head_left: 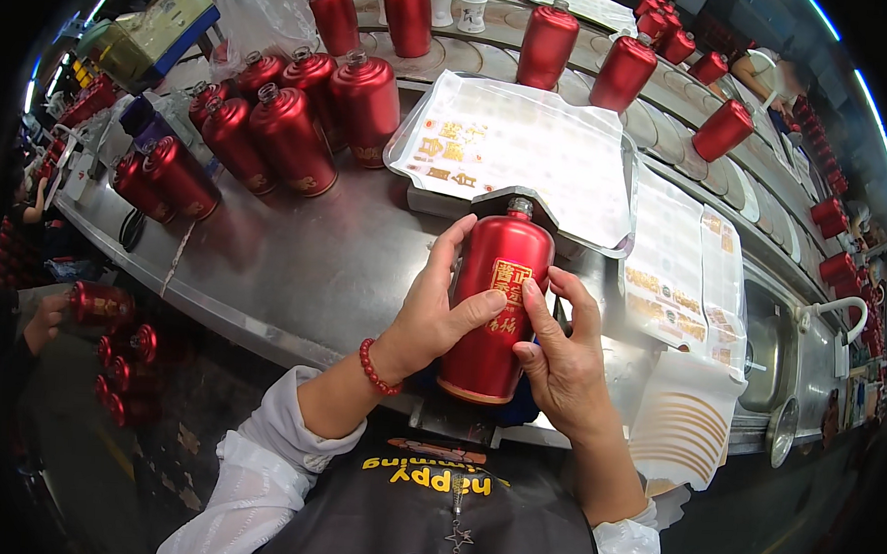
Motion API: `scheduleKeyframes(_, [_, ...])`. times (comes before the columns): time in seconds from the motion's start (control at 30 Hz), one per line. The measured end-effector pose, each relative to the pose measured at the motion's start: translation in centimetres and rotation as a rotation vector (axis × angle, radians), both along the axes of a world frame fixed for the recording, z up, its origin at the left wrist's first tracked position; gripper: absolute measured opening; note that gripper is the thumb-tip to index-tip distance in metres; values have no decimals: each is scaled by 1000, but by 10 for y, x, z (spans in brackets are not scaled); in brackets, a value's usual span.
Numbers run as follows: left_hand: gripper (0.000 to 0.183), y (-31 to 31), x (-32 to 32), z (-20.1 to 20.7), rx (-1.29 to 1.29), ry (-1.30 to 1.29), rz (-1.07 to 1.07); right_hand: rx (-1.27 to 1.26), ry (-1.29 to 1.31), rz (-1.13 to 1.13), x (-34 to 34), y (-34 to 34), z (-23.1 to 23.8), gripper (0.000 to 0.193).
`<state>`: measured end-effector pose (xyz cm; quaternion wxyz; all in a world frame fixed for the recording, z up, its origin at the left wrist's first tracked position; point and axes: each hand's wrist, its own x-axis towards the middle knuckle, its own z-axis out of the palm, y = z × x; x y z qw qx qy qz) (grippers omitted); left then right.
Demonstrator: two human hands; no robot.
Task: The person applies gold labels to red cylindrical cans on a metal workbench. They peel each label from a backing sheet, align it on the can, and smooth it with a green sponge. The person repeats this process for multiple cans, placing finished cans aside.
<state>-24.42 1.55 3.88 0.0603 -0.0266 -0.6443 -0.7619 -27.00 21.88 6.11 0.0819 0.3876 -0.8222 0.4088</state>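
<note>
A shiny red bottle (481, 363) with gold lettering on its front and a bare neck stands tilted between my two hands, close to my apron. My left hand (440, 302) wraps its left side, thumb pressed on the gold decal (512, 276). From the other side my right hand (570, 367) grips the bottle, its thumb and forefinger against the front near the lettering. A dark angular stand (540, 212) shows behind the bottle's neck. Beyond it lies a metal tray (437, 203) holding white decal sheets (539, 133) with gold print.
Several red bottles (291, 137) stand on the steel table (266, 254) at the left. More ride the curved conveyor (658, 118) at the back. Further decal sheets (672, 257) lie right, beside a sink (764, 380) with a tap (853, 307). At far left, another person's hand (44, 321) holds a bottle.
</note>
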Motion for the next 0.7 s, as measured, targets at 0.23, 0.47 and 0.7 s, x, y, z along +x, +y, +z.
scheduleKeyframes(0.23, [89, -2, 0, 0, 166, -30, -35, -16, 10, -1, -3, 0, 1, 54])
scheduleKeyframes(0.47, [89, -1, 3, -4, -3, 2, -24, -23, -1, 0, -2, 0, 1, 53])
scheduleKeyframes(0.7, [93, -5, 3, 1, 88, -9, -76, 46, 14, 39, -3, 5, 1, 49])
